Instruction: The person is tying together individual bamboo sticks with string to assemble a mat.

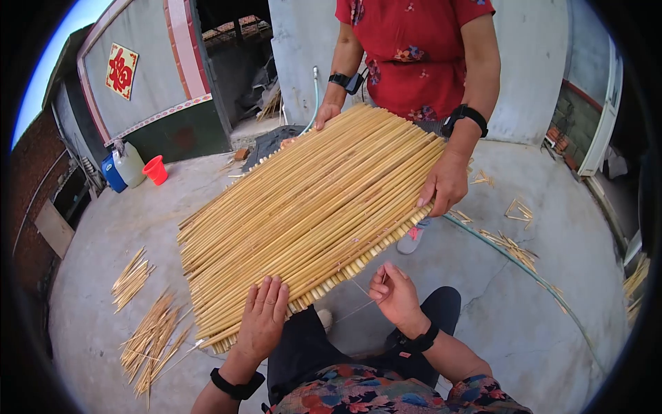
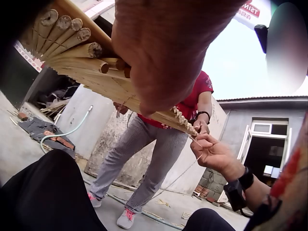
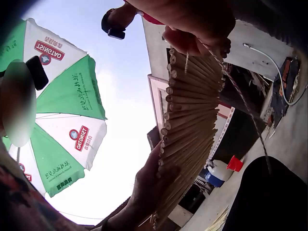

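A mat of straight yellow stalks [image 1: 310, 214] bound side by side is held up at a slant between me and a person in red [image 1: 414, 62]. My left hand [image 1: 262, 310] grips its near edge, fingers laid along the top; the right wrist view shows the thumb against the underside. Just off the mat's right-hand edge, my right hand [image 1: 398, 297] pinches a thin twine [image 3: 243, 96], which hangs down in a long strand. The other person's hand [image 1: 445, 181] holds the far right corner, and their other hand [image 1: 327, 114] holds the far left side.
Loose cut stalks [image 1: 148, 345] lie on the concrete floor at left, with more stalks [image 1: 509, 248] at right. A green hose [image 1: 531, 272] runs across the right side. A red bucket [image 1: 156, 170] stands by jugs at back left. A parasol [image 3: 72, 91] spreads overhead.
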Demonstrator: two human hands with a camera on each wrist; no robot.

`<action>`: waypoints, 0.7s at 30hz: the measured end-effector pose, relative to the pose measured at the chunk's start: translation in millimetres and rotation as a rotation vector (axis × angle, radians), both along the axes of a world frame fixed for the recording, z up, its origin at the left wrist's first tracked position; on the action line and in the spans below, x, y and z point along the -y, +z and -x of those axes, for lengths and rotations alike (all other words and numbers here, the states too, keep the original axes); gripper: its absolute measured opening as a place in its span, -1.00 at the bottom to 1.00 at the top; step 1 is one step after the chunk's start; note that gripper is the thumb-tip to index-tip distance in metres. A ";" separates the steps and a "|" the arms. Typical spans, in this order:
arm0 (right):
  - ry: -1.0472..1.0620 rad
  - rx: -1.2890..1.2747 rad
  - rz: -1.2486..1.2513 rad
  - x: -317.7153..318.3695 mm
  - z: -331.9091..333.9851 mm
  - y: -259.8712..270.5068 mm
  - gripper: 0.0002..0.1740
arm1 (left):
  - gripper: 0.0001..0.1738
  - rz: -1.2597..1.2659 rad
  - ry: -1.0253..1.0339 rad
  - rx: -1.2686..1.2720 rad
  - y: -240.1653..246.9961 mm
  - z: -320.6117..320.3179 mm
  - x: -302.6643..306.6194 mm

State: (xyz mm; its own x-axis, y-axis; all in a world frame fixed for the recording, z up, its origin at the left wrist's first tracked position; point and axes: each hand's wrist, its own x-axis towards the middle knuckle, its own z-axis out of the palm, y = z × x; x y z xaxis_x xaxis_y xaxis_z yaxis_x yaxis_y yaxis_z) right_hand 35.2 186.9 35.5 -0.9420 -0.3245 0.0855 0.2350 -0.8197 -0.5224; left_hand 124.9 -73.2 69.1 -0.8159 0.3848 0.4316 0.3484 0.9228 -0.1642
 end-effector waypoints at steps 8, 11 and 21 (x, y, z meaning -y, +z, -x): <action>0.333 -0.202 -0.379 -15.6 -11.6 8.8 -0.61 | -0.49 -0.033 -0.080 0.088 10.7 -34.3 25.7; 0.292 -0.203 -0.365 -11.6 -26.7 13.4 -0.40 | -0.49 -0.078 -0.161 0.137 10.7 -48.5 39.9; 0.049 0.078 -0.514 26.2 -87.7 18.2 -0.76 | -0.44 -0.012 -0.181 0.298 -2.6 -55.9 61.3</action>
